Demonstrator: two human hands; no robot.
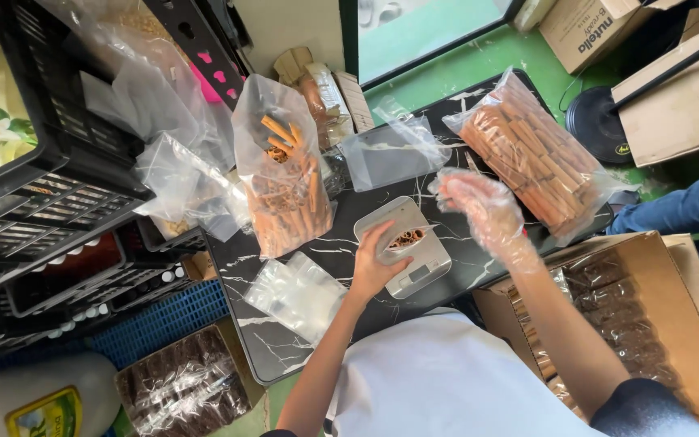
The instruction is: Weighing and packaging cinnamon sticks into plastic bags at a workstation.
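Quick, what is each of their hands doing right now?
Left hand: bare, steadying a small bag of cinnamon sticks on the scale.
Right hand: plastic-gloved, raised, loosely open, empty.

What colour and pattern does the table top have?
Black with thin white marble-like veins; the table top shows best in the head view.
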